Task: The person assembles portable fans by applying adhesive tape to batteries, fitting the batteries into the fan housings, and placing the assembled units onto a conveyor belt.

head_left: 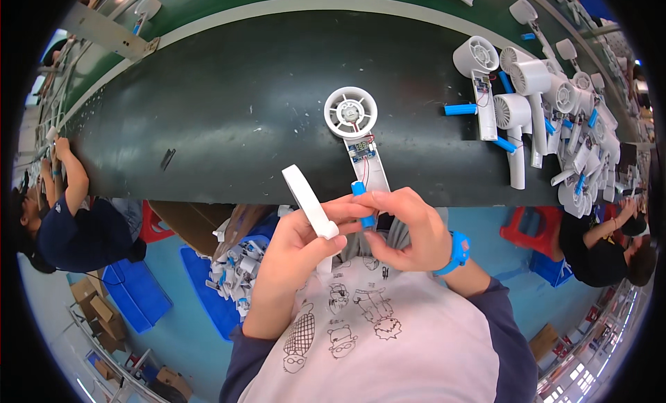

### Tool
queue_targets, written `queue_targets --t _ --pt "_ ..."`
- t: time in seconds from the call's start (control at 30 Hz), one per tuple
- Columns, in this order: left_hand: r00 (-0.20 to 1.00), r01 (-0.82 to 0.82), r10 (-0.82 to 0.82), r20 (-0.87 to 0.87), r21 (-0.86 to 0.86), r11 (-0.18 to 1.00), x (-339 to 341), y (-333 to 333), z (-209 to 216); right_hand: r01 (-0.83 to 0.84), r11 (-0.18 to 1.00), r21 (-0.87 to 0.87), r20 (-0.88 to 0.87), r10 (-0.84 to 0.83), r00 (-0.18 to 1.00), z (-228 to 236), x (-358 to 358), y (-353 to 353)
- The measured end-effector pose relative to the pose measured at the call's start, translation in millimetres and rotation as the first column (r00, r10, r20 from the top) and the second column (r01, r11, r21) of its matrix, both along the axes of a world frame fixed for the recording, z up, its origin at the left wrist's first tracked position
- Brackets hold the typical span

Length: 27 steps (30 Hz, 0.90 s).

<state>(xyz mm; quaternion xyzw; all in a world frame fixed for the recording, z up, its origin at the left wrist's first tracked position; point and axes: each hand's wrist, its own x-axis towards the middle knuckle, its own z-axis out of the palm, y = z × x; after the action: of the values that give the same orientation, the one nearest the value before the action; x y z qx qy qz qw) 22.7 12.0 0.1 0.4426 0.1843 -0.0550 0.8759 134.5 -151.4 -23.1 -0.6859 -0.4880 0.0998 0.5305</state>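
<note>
An opened white handheld fan (351,113) lies on the dark bench in front of me, its round head pointing away. A small circuit board (361,150) shows in its handle. Thin red wires run from there to a blue cylindrical battery (366,221) at the near end. My right hand (409,229) has its fingers curled round this battery. The fingertips of my left hand (298,243) meet the battery from the other side. That left hand also grips a narrow white ring (305,195), apparently a roll of tape, seen nearly edge-on.
Many white fan parts (531,77) with blue batteries are heaped on the bench's right. A blue bin (201,285) of white pieces stands below the near edge at left. Co-workers sit at far left (83,222) and right (596,229). A metal bracket (111,31) rises at back left.
</note>
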Motion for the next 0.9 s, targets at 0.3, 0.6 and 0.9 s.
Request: queue_targets --t 0.3,0.6,0.9 --pt "0.992 -0.012 0.033 -0.125 0.164 0.986 1 0 7 -0.104 0.979 -0.176 -0.093 0.089 0.992 12 18 1" --pt "0.913 0.357 -0.366 -0.178 -0.081 0.931 -14 21 3 -0.219 0.976 0.022 -0.588 0.190 0.786 10 33 4" --pt "0.872 0.425 -0.487 0.044 -0.563 0.709 2 -10 1 0.076 0.990 0.115 -0.714 0.029 0.699 11 1 34"
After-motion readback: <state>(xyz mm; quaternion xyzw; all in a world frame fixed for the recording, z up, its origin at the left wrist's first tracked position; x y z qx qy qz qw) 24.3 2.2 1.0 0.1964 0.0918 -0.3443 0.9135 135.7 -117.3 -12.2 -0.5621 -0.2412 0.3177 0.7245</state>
